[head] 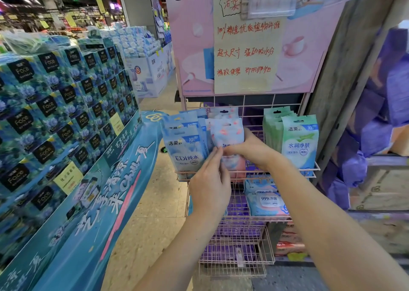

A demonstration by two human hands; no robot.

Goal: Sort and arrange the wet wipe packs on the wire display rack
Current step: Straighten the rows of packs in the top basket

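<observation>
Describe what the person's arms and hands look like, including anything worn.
The left hand and right hand are ungloved, with no ring, watch or bracelet showing. Both arms are bare down to the frame edge, and no sleeve is in view.

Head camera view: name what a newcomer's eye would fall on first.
Centre, the left hand and right hand hold a pink-patterned pack on the top shelf of the wire rack, between blue packs on its left and green packs on its right. Above hangs a yellow sign handwritten in red; a wall of blue tissue boxes fills the left.
</observation>
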